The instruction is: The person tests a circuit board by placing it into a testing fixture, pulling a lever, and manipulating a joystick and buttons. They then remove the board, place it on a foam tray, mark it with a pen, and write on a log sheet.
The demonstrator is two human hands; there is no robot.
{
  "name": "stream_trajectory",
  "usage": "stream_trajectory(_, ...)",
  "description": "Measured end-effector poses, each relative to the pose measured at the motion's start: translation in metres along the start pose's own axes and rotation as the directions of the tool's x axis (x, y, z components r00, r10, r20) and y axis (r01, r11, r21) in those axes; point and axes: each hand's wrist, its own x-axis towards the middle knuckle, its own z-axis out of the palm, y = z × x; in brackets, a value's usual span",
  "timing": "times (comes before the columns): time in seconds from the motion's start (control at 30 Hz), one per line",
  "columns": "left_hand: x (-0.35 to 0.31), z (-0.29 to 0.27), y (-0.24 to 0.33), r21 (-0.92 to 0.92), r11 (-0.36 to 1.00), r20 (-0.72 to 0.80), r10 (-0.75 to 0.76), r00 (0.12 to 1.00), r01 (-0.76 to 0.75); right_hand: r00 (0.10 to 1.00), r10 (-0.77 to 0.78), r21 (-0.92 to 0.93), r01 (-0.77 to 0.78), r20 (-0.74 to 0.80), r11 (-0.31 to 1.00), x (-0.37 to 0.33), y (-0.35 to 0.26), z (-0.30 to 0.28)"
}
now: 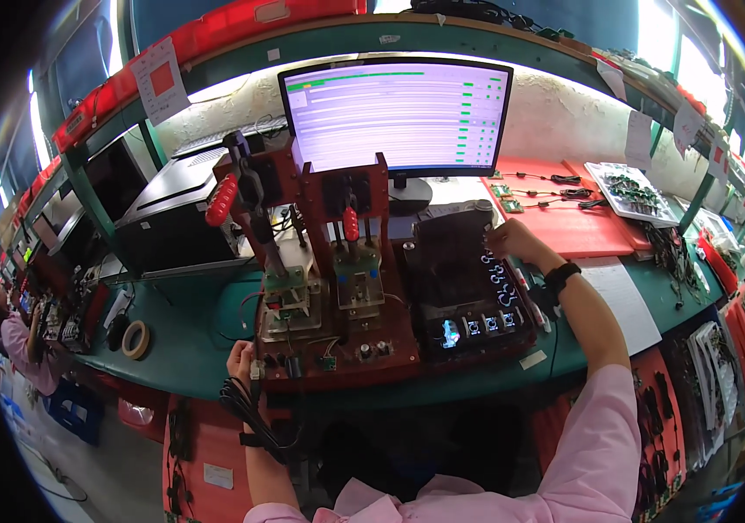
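Note:
My left hand (240, 361) is at the front left corner of a dark red test fixture (364, 370), its fingers closed on the end of a black cable. A coil of that black cable (255, 418) hangs below, across my left wrist. Two toggle clamps with red handles, a left one (223, 200) and a middle one (352, 225), stand on the fixture. Under the left clamp sits a small green circuit board (285, 281). My right hand (512, 241) reaches to the upper right edge of a black instrument box (451, 270) with lit digits; its fingers are curled, and their tips are hidden.
Behind the fixture stands a monitor (399, 113) with a lit table. A black computer case (185, 222) and a tape roll (135, 340) are at left. Red foam (582, 231) with boards and cables, a white tray (629, 190) and a paper sheet (621, 296) lie at right.

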Motion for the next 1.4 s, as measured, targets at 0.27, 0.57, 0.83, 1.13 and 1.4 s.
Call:
stream_trajectory(0.27,-0.006,0.006,0.010,-0.014,1.000,-0.013,0.021,1.000,-0.021,0.988,0.105,-0.105,-0.093,0.116,0.990,-0.011,-0.026,-0.012)
stream_trajectory(0.57,-0.005,0.013,0.022,0.114,0.993,0.018,0.033,0.999,-0.035,0.716,-0.677,-0.689,0.404,-0.170,0.601,0.009,-0.090,0.056)
stream_trajectory(0.83,-0.007,0.009,0.011,0.088,0.995,-0.049,0.053,0.997,-0.048,0.833,-0.550,-0.833,0.344,0.058,0.433,-0.042,-0.146,0.091)
stream_trajectory(1.13,-0.008,0.011,0.012,0.074,0.996,-0.020,0.058,0.998,-0.057,0.818,-0.574,-0.951,0.144,-0.040,0.272,-0.084,-0.128,0.120)
stream_trajectory(1.4,-0.012,0.029,0.027,0.015,1.000,-0.024,0.022,0.999,-0.022,0.915,-0.393,-0.770,0.188,-0.088,0.609,0.004,-0.102,0.071)
